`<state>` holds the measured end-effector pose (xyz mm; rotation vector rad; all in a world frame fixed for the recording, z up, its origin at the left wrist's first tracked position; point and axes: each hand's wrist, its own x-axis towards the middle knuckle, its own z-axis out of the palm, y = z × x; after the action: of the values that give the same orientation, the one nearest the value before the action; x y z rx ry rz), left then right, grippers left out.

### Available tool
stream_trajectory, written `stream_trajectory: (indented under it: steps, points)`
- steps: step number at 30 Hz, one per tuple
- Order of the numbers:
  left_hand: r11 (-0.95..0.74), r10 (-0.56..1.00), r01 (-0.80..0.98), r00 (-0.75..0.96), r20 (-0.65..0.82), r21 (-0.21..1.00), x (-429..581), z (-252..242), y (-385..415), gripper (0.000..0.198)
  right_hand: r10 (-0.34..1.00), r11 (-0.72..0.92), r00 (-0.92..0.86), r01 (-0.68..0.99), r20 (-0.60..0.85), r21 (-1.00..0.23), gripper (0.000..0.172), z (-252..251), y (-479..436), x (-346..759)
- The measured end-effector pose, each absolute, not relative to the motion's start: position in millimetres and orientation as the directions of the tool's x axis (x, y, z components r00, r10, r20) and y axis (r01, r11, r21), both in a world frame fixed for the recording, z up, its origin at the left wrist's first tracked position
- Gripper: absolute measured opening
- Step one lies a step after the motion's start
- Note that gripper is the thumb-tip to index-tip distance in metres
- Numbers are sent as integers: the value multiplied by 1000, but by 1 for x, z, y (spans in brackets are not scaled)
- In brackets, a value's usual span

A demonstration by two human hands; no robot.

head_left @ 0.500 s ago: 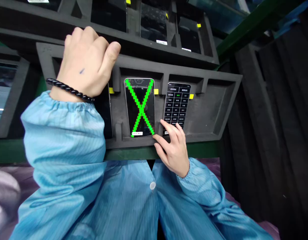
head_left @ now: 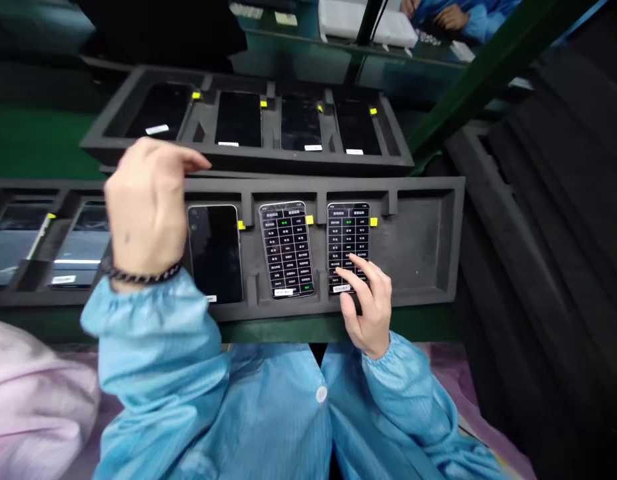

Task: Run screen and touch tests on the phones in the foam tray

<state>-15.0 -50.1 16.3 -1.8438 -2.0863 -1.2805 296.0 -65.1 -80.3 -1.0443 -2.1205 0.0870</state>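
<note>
The right phone [head_left: 347, 247] sits in a slot of the dark foam tray [head_left: 428, 233], near the middle of the frame, and its screen shows a grid of buttons. The right hand [head_left: 369, 300] is loose and holds nothing; one fingertip touches the lower part of that screen. Just left of it lies the middle phone [head_left: 287, 249], lit with the same grid. Further left is a dark phone [head_left: 215, 252]. The left hand [head_left: 145, 207] hangs above the tray at left center, half curled, holding nothing. A second tray [head_left: 248, 160] of dark phones lies higher up.
</note>
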Motion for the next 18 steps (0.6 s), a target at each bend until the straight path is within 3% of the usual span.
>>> stream_trajectory:
  steps: [3, 7, 12, 18]
  points:
    - [-66, 741, 891, -257, 620, 448, -8, 13, -88, 49, 702, 656, -340, 651, 626, -382, 37, -85, -58, 294]
    - [-8, 705, 875, -338, 623, 483, 26, -21, -101, 54, 689, 668, -315, 625, 653, -403, 35, -89, -57, 293]
    - [-148, 866, 946, -18, 499, 290, 68, -53, -77, 60, 702, 629, -281, 675, 655, -386, 35, -83, -48, 301]
    - [-189, 875, 941, 33, 482, 280, 69, -59, -68, 51, 761, 526, -304, 806, 573, -272, 39, -66, -15, 308]
